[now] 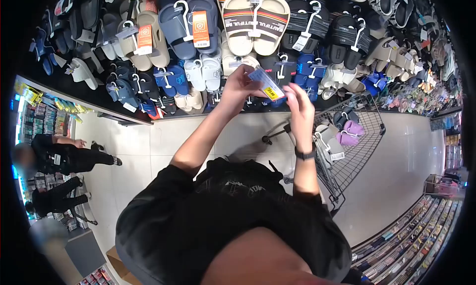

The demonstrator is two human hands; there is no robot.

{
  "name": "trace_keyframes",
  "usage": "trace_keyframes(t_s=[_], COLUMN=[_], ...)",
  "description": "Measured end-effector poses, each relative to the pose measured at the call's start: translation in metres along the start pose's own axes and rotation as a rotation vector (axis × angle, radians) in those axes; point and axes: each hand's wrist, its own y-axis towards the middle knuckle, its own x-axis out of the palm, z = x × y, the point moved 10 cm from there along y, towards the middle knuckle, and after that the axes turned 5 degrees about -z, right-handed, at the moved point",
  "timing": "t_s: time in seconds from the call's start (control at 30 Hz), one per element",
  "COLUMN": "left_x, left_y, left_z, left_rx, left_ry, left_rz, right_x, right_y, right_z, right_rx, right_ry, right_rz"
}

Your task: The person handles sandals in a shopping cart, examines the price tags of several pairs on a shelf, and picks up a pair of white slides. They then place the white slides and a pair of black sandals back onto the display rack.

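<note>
Both hands are raised in front of a wall of hanging slippers. My left hand [239, 89] pinches the left side of a label card [267, 85] with a yellow patch and a clear sleeve. At the card's lower right end, the fingers of my right hand [300, 110] are bent close to its edge; whether they grip it is too small to tell. Just above the card hang beige slippers [240, 64], and higher up a larger beige pair with dark striped straps [255, 25]. A dark band circles my right wrist.
A wire shopping cart [362, 156] stands at my right, holding purple slippers [350, 132], grey slippers [329, 142] and a dark pair. At the left, two people in black [74, 153] are near a lit shelf. Racks [411, 240] line the lower right.
</note>
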Motion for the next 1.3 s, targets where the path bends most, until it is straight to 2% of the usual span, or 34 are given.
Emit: trace_keyframes(t_s=[0.03,0.1,0.17,0.2,0.23,0.33,0.37,0.5,0.63,0.77,0.97,1.03,1.3], left_x=[0.003,0.001,-0.011,-0.006,0.004,-0.020,-0.022,-0.030,-0.043,-0.058,-0.090,-0.096,-0.117], left_y=[-0.002,-0.005,0.002,0.006,0.002,0.004,0.004,0.018,0.039,0.070,0.155,0.180,0.236], left_z=[0.002,0.000,-0.003,0.005,0.022,0.020,0.023,0.035,0.052,0.063,0.068,0.065,0.055], left_rx=[0.030,0.047,0.024,0.093,0.110,0.114,0.121,0.098,-0.006,-0.020,0.024,-0.019,-0.113], left_ry=[-0.009,-0.011,0.002,0.025,-0.050,0.065,0.016,0.099,0.249,0.379,0.266,0.183,0.246], left_rz=[0.016,0.047,0.074,-0.023,0.018,0.101,0.135,0.079,0.091,0.069,-0.037,-0.089,-0.059], right_x=[0.008,0.022,0.036,0.041,0.047,0.062,0.067,0.074,0.075,0.086,0.089,0.092,0.090], right_y=[0.014,0.034,0.042,0.048,0.054,0.071,0.075,0.093,0.122,0.160,0.237,0.263,0.309], right_z=[-0.005,0.009,0.000,0.003,0.008,0.019,0.021,0.019,0.012,0.009,-0.012,-0.009,0.016], right_rx=[-0.020,-0.005,0.023,0.052,0.085,0.153,0.160,0.208,0.090,-0.016,-0.140,-0.115,-0.051], right_ry=[-0.060,0.006,0.194,0.233,0.275,0.286,0.287,0.281,0.253,0.158,-0.135,-0.161,-0.205], right_rz=[-0.063,-0.175,-0.162,-0.200,-0.239,-0.363,-0.402,-0.386,-0.356,-0.338,-0.227,-0.229,-0.131])
